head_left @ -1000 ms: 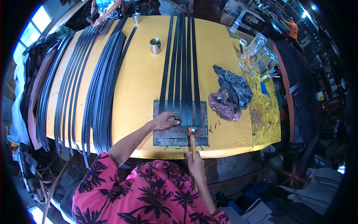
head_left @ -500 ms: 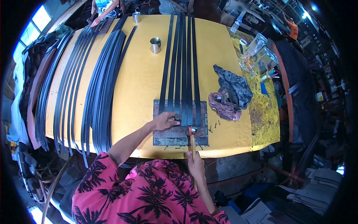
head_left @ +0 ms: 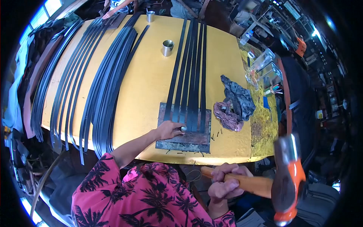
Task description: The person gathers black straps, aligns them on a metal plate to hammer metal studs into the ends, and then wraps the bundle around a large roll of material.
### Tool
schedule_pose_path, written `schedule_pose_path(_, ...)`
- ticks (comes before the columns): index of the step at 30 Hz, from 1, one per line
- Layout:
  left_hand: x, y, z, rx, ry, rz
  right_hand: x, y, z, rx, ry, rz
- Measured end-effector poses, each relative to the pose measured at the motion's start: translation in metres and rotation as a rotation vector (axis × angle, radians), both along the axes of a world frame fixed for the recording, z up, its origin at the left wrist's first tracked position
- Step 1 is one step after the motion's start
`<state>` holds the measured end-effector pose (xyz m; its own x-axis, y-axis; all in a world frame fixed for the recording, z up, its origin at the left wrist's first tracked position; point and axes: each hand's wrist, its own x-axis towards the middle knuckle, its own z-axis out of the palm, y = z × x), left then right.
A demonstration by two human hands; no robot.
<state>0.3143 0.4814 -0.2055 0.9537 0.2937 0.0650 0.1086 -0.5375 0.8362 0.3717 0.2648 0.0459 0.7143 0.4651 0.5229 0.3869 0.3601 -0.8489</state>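
In my right hand (head_left: 228, 181) is the wooden handle of a hammer (head_left: 285, 181), raised close to the camera, its orange and silver head at the lower right. My left hand (head_left: 169, 130) pinches a small round-ended metal tool (head_left: 183, 129) over a dark board (head_left: 181, 146) near the table's front edge. Several long black strips (head_left: 194, 75) run from the far edge of the table down onto this board, and their near ends lie beside my left fingers. What the tool's lower end touches is hidden.
On the yellow table (head_left: 147, 75) lie more bundles of black strips (head_left: 109, 87), two metal cups (head_left: 167, 48), a dark cloth (head_left: 239, 98) and a pinkish cloth (head_left: 228, 115). Clear containers (head_left: 263, 59) stand at right. Another person's hand (head_left: 109, 14) is at the far left edge.
My right hand has lifted the hammer off the board and swung it up and to the right, close to the camera. My left hand stays at the board. The view has shifted slightly.
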Motion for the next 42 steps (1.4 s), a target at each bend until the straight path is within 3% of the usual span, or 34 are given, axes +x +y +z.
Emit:
schedule_pose_path(1, -0.001, -0.001, 0.005, -0.004, 0.023, -0.007, -0.004, -0.007, -0.018, -0.004, -0.002, 0.006)
schedule_pose_path(3, 0.002, 0.004, 0.008, -0.007, 0.041, -0.006, -0.003, -0.025, -0.094, -0.556, 0.004, -0.102)
schedule_pose_path(5, 0.0, 0.0, 0.003, 0.072, 0.075, 0.005, -0.002, -0.022, -0.165, -1.181, -0.041, 0.092)
schedule_pose_path(8, 0.001, -0.003, -0.011, 0.147, -0.004, 0.006, -0.003, -0.031, -0.143, -1.355, 0.044, 0.09)
schedule_pose_path(11, 0.0, -0.007, 0.026, -0.016, 0.171, -0.003, 0.004, -0.037, -0.137, -1.295, 0.064, 0.029)
schedule_pose_path(12, 0.0, -0.005, -0.004, -0.345, -0.018, -0.078, 0.013, -0.033, -0.142, -1.281, 0.063, 0.022)
schedule_pose_path(13, -0.004, -0.014, -0.001, -0.357, -0.003, -0.081, 0.018, -0.041, -0.151, -1.264, 0.074, -0.027)
schedule_pose_path(15, -0.001, -0.012, 0.008, -0.957, 0.134, -0.113, 0.034, -0.042, -0.168, -1.22, 0.078, -0.081)
schedule_pose_path(16, 0.0, -0.009, 0.008, -1.007, 0.094, -0.143, 0.038, -0.044, -0.175, -1.214, 0.11, -0.074)
schedule_pose_path(17, 0.0, -0.009, 0.01, -1.001, 0.099, -0.142, 0.041, -0.047, -0.181, -1.208, 0.14, -0.065)
schedule_pose_path(19, 0.003, -0.006, 0.017, -0.522, 0.052, -0.011, 0.044, -0.045, -0.18, -1.247, 0.157, -0.063)
schedule_pose_path(23, -0.009, -0.017, 0.018, -0.752, 0.222, 0.003, 0.044, -0.054, -0.196, -1.175, 0.184, 0.02)
schedule_pose_path(25, -0.009, -0.038, 0.031, -0.148, 0.327, 0.147, 0.043, -0.055, -0.198, -1.204, 0.178, -0.002)
schedule_pose_path(26, -0.009, -0.051, 0.027, -0.139, 0.32, 0.157, 0.044, -0.057, -0.201, -1.194, 0.169, 0.003)
schedule_pose_path(28, -0.006, -0.073, 0.02, 0.156, 0.558, 0.294, 0.043, -0.062, -0.207, -1.128, 0.144, 0.004)
schedule_pose_path(31, 0.01, -0.076, 0.032, 0.156, 0.423, 0.377, 0.042, -0.064, -0.196, -1.121, 0.17, -0.004)
schedule_pose_path(32, 0.017, -0.071, 0.036, 0.143, 0.553, 0.332, 0.042, -0.065, -0.19, -1.15, 0.195, -0.007)
schedule_pose_path(42, 0.055, -0.025, 0.045, 0.162, 0.594, 0.51, 0.049, -0.075, -0.182, -1.147, 0.249, -0.017)
